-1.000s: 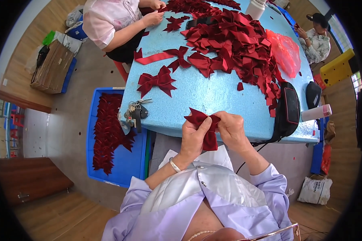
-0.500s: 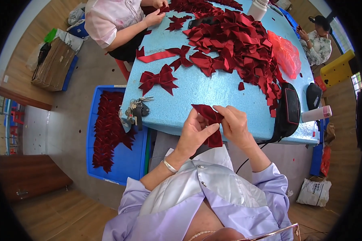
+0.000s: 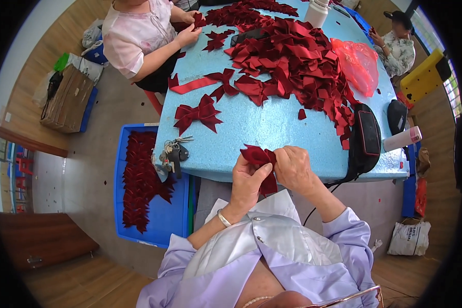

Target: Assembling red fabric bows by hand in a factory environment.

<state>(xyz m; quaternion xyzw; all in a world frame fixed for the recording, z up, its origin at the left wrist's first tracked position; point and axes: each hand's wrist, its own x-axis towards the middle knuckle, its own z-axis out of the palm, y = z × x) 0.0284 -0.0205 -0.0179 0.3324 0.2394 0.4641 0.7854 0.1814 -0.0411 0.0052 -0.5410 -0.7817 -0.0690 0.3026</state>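
A dark red velvet bow is held between my two hands, just in front of the table's near edge. My left hand pinches it near the middle with the thumb on top. From the other side, my right hand closes its fingers on the bow's right part, which they hide. One tail hangs below the fingers. Farther off on the table lie a finished-looking bow, a loose ribbon strip with a bow at its end, and a large heap of red bows.
The blue table carries keys, a black pouch, a pink bottle, a white bottle and a red plastic bag. Left below stands a blue bin with rows of bows. Two co-workers sit around the table.
My right fingers have curled closer around the bow, and its upper loop has shifted and opened out. The whole view has moved slightly.
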